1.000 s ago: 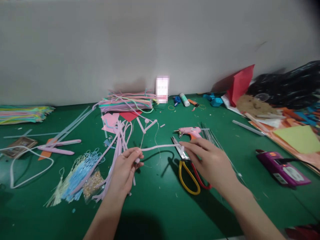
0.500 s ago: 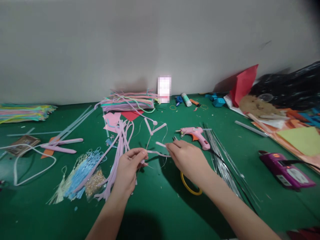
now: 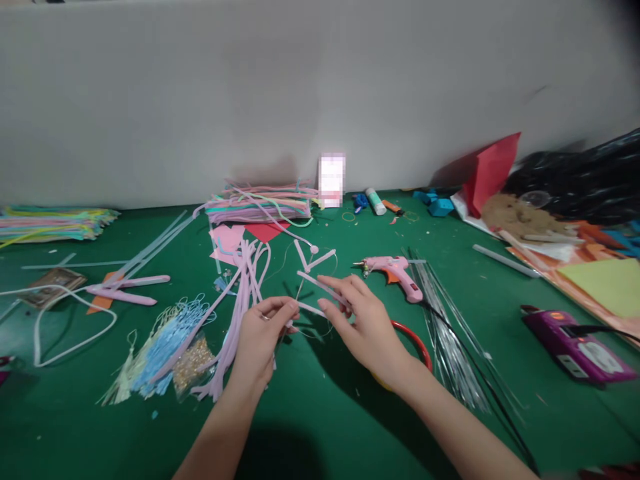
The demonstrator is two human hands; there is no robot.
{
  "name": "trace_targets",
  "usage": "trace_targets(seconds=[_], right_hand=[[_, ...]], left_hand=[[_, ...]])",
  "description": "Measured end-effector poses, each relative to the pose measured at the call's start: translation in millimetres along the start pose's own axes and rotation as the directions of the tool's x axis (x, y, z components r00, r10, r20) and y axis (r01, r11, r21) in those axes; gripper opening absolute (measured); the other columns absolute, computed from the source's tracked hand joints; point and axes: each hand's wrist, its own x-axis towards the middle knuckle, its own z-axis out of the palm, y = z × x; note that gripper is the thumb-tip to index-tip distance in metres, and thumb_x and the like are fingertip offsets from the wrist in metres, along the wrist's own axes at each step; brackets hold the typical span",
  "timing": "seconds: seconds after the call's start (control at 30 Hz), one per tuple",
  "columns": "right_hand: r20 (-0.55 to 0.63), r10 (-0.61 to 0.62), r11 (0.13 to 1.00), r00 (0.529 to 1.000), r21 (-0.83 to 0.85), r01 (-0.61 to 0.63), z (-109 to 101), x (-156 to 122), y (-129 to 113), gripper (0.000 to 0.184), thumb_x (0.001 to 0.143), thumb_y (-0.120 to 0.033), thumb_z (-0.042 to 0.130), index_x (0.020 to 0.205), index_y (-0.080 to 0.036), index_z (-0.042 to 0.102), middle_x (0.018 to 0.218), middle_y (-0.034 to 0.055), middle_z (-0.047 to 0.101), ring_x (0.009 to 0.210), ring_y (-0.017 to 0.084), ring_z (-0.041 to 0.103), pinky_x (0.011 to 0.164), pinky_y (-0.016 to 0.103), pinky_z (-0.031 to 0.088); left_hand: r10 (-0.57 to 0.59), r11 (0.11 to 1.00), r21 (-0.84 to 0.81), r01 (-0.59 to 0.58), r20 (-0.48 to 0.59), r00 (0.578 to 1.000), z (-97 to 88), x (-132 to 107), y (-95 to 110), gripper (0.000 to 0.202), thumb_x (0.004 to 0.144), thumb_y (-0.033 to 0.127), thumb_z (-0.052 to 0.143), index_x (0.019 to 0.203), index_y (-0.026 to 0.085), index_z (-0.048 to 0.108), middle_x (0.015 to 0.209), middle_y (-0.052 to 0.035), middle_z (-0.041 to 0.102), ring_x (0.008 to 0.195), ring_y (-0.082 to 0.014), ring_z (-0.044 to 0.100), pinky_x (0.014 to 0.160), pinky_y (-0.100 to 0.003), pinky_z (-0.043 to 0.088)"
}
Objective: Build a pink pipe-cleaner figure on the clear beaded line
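Left hand: thumb and fingers pinched together on one end of a pale pink strip and, it seems, a thin stem rising just beyond the fingertips. Right hand: thumb parted from curled fingers, strip running between them; from my remote view I cannot tell how firmly it grips. Two runs of pink converge at this hand; the fingers hide any bend.

Ahead of both hands I log a V-shaped piece with a round disc near it. Under the right wrist, scissors, mostly covered, red handle showing. Beyond the right hand, a pink glue gun; to its right, silver wires. Left of the left hand: lilac strips, then blue tassels.
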Motion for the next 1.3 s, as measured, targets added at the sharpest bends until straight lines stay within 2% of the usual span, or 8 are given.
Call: trace_targets(seconds=[0.23, 0.43, 0.6, 0.7, 0.77, 0.93, 1.07, 1.3], right_hand=[[-0.014, -0.014, 0.982, 1.0, -0.19, 0.011, 3.6, 5.5, 2.4, 0.021, 0.092, -0.022, 0.049, 0.102, -0.017, 0.067, 0.09, 0.0087, 0.061, 0.079, 0.02, 0.058, 0.073, 0.034, 0.049], [-0.196, -0.154, 0.916, 0.968, -0.396, 0.066, -0.4, 3.6, -2.4, 0.017, 0.088, -0.027, 0.057, 0.088, -0.026, 0.074, 0.106, 0.0116, 0.049, 0.102, 0.029, 0.046, 0.085, 0.045, 0.04], [0.191, -0.23, 0.857, 0.954, -0.425, 0.292, -10.4, 21.5, -15.0, 0.016, 0.088, -0.021, 0.056, 0.081, -0.021, 0.07, 0.082, 0.0074, 0.064, 0.089, 0.026, 0.051, 0.077, 0.04, 0.035], [0.488, -0.266, 0.876, 0.831, -0.237, 0.419, -17.1, 43.5, -25.7, 0.013, 0.084, -0.011, 0.055, 0.079, -0.017, 0.066, 0.077, 0.0042, 0.065, 0.073, 0.017, 0.055, 0.067, 0.03, 0.037], [0.551, -0.271, 0.921, 0.789, -0.09, 0.379, -20.4, 59.8, -31.7, 0.011, 0.084, -0.012, 0.054, 0.081, -0.017, 0.062, 0.076, 0.0017, 0.065, 0.066, 0.013, 0.055, 0.06, 0.026, 0.036], [0.423, -0.28, 0.948, 0.862, 0.266, 0.177, -23.7, 97.0, -36.3, 0.006, 0.089, -0.021, 0.052, 0.084, -0.02, 0.049, 0.075, -0.0012, 0.061, 0.057, 0.01, 0.056, 0.055, 0.025, 0.043], [0.351, -0.227, 0.833, 0.908, 0.553, -0.005, -29.2, 116.5, -38.1, 0.013, 0.092, -0.024, 0.05, 0.082, -0.022, 0.043, 0.075, -0.001, 0.061, 0.058, 0.01, 0.059, 0.056, 0.025, 0.05], [0.26, -0.2, 0.747, 0.945, 0.664, -0.024, -48.6, 130.8, -57.0, 0.019, 0.092, -0.028, 0.056, 0.08, -0.02, 0.045, 0.076, -0.0022, 0.063, 0.06, 0.007, 0.061, 0.058, 0.022, 0.052]], left_hand=[[0.048, 0.998, 0.045, -0.048, 0.006, 0.999, 1.8, -0.1, -0.9, 0.024, 0.061, 0.032, 0.081, 0.072, 0.014, 0.071, 0.063, -0.0007, 0.065, 0.059, -0.0116, 0.06, 0.052, -0.02, 0.048], [0.076, 0.994, 0.073, -0.076, 0.014, 0.997, 2.0, -2.1, -1.0, 0.025, 0.061, 0.033, 0.081, 0.073, 0.013, 0.071, 0.062, -0.0021, 0.065, 0.059, -0.0121, 0.06, 0.052, -0.019, 0.048], [0.056, 0.99, 0.124, -0.064, 0.07, 0.996, 2.4, -1.8, -6.1, 0.022, 0.063, 0.03, 0.078, 0.077, 0.014, 0.073, 0.064, -0.0023, 0.068, 0.058, -0.0124, 0.061, 0.052, -0.02, 0.049], [0.047, 0.987, 0.151, -0.062, 0.1, 0.994, 2.8, -1.1, -9.2, 0.018, 0.063, 0.028, 0.077, 0.074, 0.014, 0.073, 0.063, -0.0014, 0.067, 0.057, -0.012, 0.059, 0.052, -0.021, 0.05], [0.043, 0.985, 0.159, -0.061, 0.114, 0.993, 2.8, -0.6, -10.2, 0.017, 0.063, 0.027, 0.078, 0.071, 0.014, 0.072, 0.062, -0.0013, 0.066, 0.058, -0.0123, 0.059, 0.052, -0.021, 0.05], [0.014, 0.981, 0.191, -0.042, 0.144, 0.989, 2.3, -1.2, -10.5, 0.017, 0.064, 0.028, 0.078, 0.072, 0.014, 0.072, 0.063, -0.003, 0.067, 0.059, -0.0124, 0.059, 0.051, -0.02, 0.048], [-0.031, 0.98, 0.201, -0.008, 0.191, 0.981, 2.1, -3.1, -10.9, 0.017, 0.066, 0.029, 0.076, 0.071, 0.014, 0.072, 0.062, -0.0026, 0.065, 0.055, -0.0105, 0.056, 0.05, -0.019, 0.046], [-0.061, 0.97, 0.244, 0.005, 0.224, 0.973, 3.2, -4.7, -12.1, 0.017, 0.066, 0.029, 0.075, 0.072, 0.013, 0.071, 0.064, -0.0047, 0.065, 0.057, -0.0118, 0.055, 0.05, -0.021, 0.044]])
